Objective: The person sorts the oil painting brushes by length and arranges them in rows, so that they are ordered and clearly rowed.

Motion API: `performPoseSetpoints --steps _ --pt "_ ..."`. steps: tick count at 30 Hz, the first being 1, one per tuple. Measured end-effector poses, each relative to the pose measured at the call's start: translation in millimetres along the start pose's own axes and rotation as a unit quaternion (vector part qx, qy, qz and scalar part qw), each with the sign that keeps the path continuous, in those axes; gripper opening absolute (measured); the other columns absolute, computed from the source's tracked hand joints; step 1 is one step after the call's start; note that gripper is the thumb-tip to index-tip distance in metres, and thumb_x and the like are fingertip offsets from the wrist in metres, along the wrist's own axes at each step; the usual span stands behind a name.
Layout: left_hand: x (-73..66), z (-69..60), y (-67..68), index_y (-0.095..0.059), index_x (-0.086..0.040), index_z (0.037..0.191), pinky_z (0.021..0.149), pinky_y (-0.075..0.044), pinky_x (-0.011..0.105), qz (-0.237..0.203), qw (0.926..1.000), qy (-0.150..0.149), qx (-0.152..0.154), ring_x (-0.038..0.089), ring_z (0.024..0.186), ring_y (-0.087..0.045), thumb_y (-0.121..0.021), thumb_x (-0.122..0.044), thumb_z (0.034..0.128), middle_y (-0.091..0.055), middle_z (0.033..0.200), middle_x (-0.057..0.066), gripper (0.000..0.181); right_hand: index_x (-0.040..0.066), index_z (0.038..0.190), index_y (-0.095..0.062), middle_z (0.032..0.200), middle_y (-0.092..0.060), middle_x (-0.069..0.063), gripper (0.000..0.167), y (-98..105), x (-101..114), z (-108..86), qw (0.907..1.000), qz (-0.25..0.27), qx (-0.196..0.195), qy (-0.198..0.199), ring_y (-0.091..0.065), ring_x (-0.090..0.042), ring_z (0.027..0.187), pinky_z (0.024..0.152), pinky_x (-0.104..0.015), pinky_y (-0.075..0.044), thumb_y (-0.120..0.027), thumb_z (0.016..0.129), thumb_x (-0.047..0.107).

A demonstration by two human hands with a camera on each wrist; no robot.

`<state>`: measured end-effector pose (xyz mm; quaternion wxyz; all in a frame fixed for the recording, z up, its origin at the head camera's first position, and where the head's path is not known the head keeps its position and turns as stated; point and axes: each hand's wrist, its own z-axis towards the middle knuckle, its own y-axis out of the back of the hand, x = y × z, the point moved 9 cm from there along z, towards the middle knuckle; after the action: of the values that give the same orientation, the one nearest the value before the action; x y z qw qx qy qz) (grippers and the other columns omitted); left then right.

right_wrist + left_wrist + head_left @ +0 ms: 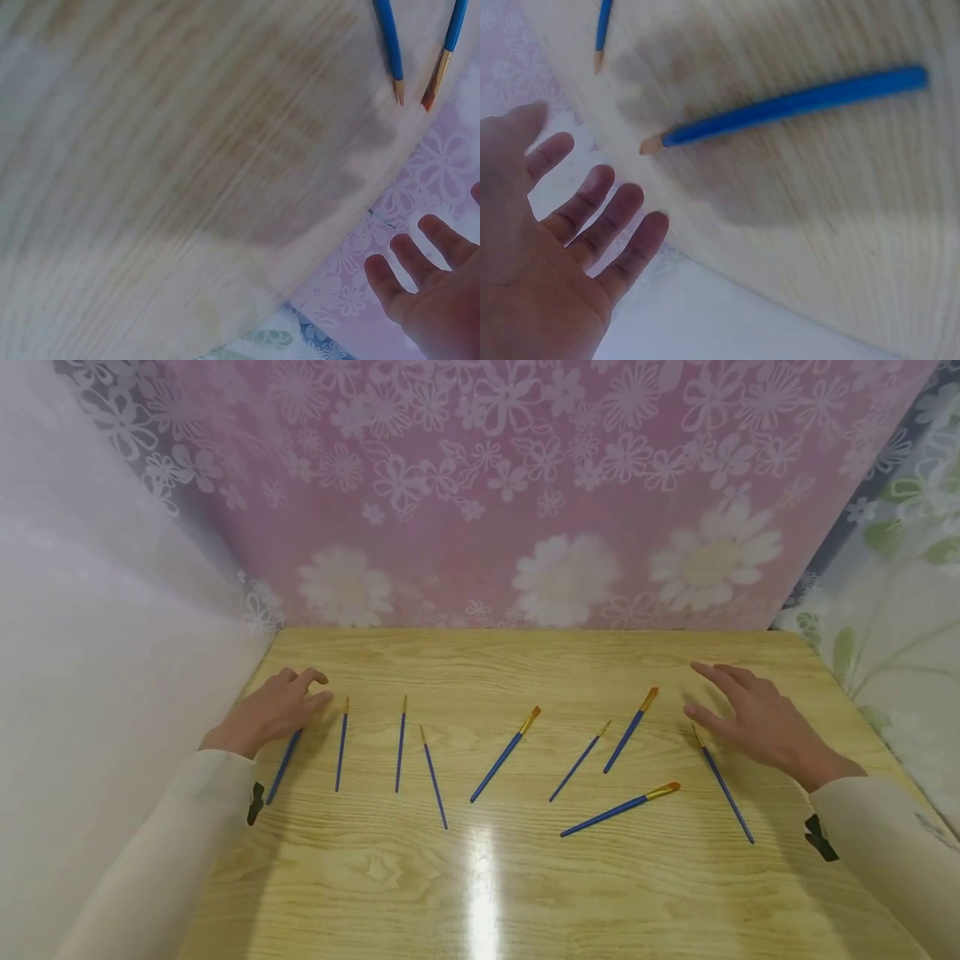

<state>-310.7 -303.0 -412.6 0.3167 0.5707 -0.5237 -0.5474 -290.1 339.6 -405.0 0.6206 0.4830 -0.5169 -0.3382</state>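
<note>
At the far left I have the left hand (pixel 272 710) loosely spread above the wood-grain counter (pixel 375 910), fingers apart; beneath it lies the leftmost brush (pixel 283 770), its tip covered in my head view but plain in the left wrist one; next come two thin ones — the second brush (pixel 341 753) and third brush (pixel 401 753) — lying nearly parallel, tips away from me; the fourth brush (pixel 434 783) slants beside them; mid-counter I see the flat-tipped fifth brush (pixel 498 765), before a pink floral backdrop (pixel 465 527); then the thin sixth brush (pixel 575 767) and the flat seventh brush (pixel 625 739) slant alike, the eighth brush (pixel 611 813) lying nearer me; rightmost, the ninth brush (pixel 727 795) points toward the right hand (pixel 761 718), also spread, near its tip.
</note>
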Motion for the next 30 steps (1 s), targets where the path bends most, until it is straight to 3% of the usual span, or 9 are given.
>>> performPoseSetpoints --steps 4,11,17,23,30 --pt "6.2 -6.4 -4.2 -0.05 -0.004 0.153 0.096 -0.054 0.063 0.018 0.9997 -0.013 0.012 0.047 0.117 -0.065 -0.051 -0.035 0.1171 -0.055 0.137 0.036 0.048 0.016 0.173 -0.032 0.161 -0.039 -0.039 0.077 -4.3 2.8 -5.9 0.9999 -0.007 -0.006 0.015 -0.039 -0.069 0.138 0.097 -0.088 -0.036 -0.064 0.11 0.047" --pt "16.9 -14.8 -11.6 -0.056 -0.002 0.141 0.086 -0.058 0.056 0.015 0.9984 -0.034 0.041 0.04 0.104 -0.069 -0.059 -0.025 0.1137 -0.064 0.124 0.033 0.036 0.006 0.163 -0.045 0.15 -0.046 -0.039 0.064 -12.8 8.3 -15.8 0.9993 0.02 0.008 0.03 -0.051 -0.058 0.129 0.096 -0.078 -0.046 -0.064 0.112 0.038" --pt "18.4 -19.0 -15.9 -0.059 0.002 0.133 0.084 -0.058 0.053 0.007 0.9968 -0.051 0.061 0.035 0.1 -0.069 -0.065 -0.022 0.1108 -0.072 0.112 0.026 0.033 0.006 0.135 -0.066 0.128 -0.059 -0.026 0.035 -17.3 13.3 -24.3 0.9983 0.025 0.009 0.051 -0.065 -0.038 0.108 0.082 -0.057 -0.057 -0.068 0.11 0.03" --pt "25.2 -22.4 -21.6 -0.061 0.0 0.131 0.082 -0.058 0.051 -0.002 0.9954 -0.052 0.08 0.027 0.092 -0.071 -0.067 -0.023 0.1095 -0.075 0.111 0.021 0.032 0.01 0.124 -0.068 0.114 -0.065 -0.015 0.022 -24.5 13.3 -34.0 0.998 0.026 0.039 0.044 -0.066 -0.024 0.094 0.074 -0.041 -0.055 -0.069 0.11 0.028" --pt "27.1 -25.8 -23.4 -0.063 0.0 0.127 0.082 -0.058 0.051 -0.012 0.9954 -0.06 0.073 0.029 0.093 -0.071 -0.069 -0.015 0.1061 -0.074 0.109 0.021 0.026 0.013 0.121 -0.068 0.105 -0.066 -0.006 0.018 -28.3 15.5 -42.4 0.9969 0.024 0.047 0.058 -0.06 -0.01 0.084 0.067 -0.032 -0.051 -0.072 0.108 0.024"
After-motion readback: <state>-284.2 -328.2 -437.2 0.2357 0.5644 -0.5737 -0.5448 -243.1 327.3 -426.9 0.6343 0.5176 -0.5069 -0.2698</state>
